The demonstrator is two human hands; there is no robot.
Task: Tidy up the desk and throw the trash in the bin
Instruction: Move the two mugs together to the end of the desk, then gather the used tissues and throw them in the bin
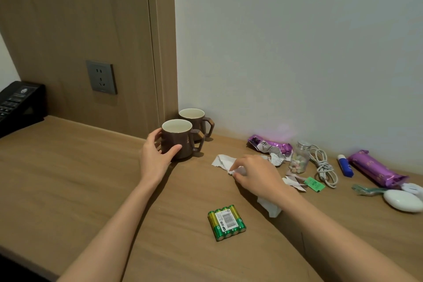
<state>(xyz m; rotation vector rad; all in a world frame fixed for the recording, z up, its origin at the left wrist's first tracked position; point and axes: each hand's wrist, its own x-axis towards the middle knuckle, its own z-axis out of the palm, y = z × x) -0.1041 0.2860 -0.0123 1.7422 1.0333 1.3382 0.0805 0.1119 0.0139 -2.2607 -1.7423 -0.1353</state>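
My left hand [155, 155] grips a brown mug [179, 138] that stands upright on the wooden desk [80, 167], thumb on its front and fingers round its far side. A second brown mug [194, 121] stands right behind it against the wall. My right hand [256, 174] pinches a crumpled white paper [223, 160] lying on the desk. More white paper [271, 208] sticks out under my right wrist. Torn paper scraps [294, 182] and an opened purple wrapper [270, 145] lie to the right.
A green battery pack [226, 222] lies near the front. On the right are a small candy jar [298, 158], a coiled white cable [325, 167], a green tag [314, 183], a blue glue stick [345, 166], a purple packet [375, 168] and a white oval case [402, 200]. A black phone [16, 103] sits far left.
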